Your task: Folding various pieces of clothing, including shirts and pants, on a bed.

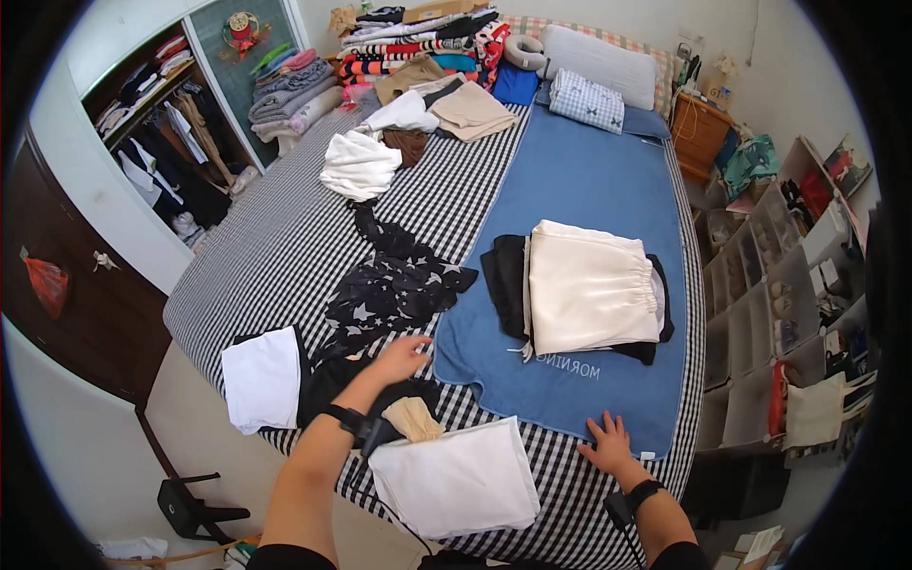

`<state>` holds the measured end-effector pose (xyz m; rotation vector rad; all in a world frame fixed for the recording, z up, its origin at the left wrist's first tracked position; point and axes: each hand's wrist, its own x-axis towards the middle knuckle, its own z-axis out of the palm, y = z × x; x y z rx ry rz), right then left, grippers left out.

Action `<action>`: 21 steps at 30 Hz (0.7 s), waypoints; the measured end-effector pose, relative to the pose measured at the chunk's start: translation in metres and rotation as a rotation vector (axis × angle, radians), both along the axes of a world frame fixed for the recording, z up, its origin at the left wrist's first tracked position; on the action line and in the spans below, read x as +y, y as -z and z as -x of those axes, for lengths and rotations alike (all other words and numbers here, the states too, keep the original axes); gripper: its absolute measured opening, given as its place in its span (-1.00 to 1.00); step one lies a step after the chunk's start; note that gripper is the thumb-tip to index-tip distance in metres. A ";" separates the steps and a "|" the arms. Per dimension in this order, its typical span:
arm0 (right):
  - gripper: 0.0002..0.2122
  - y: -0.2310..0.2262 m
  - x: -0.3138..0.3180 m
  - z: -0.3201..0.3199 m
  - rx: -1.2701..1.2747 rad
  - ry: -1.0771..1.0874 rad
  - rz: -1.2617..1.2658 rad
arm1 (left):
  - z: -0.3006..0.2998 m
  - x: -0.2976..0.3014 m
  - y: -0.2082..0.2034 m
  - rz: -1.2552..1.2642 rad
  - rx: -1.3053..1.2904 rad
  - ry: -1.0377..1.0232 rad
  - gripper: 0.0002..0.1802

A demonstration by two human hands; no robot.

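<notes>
My left hand [401, 359] is over the checked bedspread, beside the near end of a crumpled black scarf-like cloth with grey stars [389, 294]. Its fingers are loosely bent and apart, and nothing shows in them. Under that wrist lie black cloth [328, 385] and a small beige cloth [412, 418]. My right hand [610, 445] rests with spread fingers at the near edge of the blue mat [608, 180]. Between my forearms lies a folded white garment [456, 480]. Another folded white garment [261, 380] is at the left edge of the bed.
Folded cream trousers [594, 285] top a dark pile on the mat. Crumpled white clothes [361, 163] and folded beige ones [473, 110] lie farther back, before a tall clothes stack [418, 47]. Clear drawers [741, 313] line the right side; a black stool [195, 508] stands lower left.
</notes>
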<state>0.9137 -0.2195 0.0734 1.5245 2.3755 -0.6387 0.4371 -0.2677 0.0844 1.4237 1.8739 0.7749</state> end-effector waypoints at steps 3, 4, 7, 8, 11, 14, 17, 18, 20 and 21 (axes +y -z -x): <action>-0.36 0.015 0.013 -0.008 0.110 0.005 0.099 | -0.031 0.010 0.036 0.077 0.381 0.113 -0.23; -0.36 0.020 0.014 -0.013 0.108 0.003 0.100 | -0.048 0.015 0.031 0.141 0.457 0.053 -0.24; -0.36 0.027 0.019 -0.017 0.146 -0.032 0.124 | -0.050 0.021 0.051 0.103 0.354 -0.040 -0.37; -0.37 0.028 0.019 -0.016 0.148 -0.020 0.156 | -0.043 0.020 0.062 0.011 0.177 -0.053 -0.47; -0.38 0.028 0.022 -0.023 0.137 -0.001 0.211 | -0.008 0.006 0.047 0.187 0.280 -0.004 -0.62; -0.40 0.024 0.018 -0.018 0.147 0.003 0.234 | 0.024 -0.027 0.031 0.387 0.323 -0.116 -0.73; -0.40 0.033 0.018 -0.022 0.189 0.014 0.200 | 0.024 -0.061 0.016 0.267 0.391 -0.119 -0.71; -0.40 0.035 0.019 -0.021 0.178 0.016 0.198 | 0.012 -0.071 -0.006 0.227 0.324 -0.159 -0.69; -0.41 0.038 0.014 -0.022 0.177 0.006 0.195 | -0.007 -0.090 -0.038 0.203 0.214 -0.175 -0.71; -0.41 0.040 0.014 -0.023 0.180 0.033 0.203 | -0.012 -0.101 -0.045 0.176 0.207 -0.177 -0.70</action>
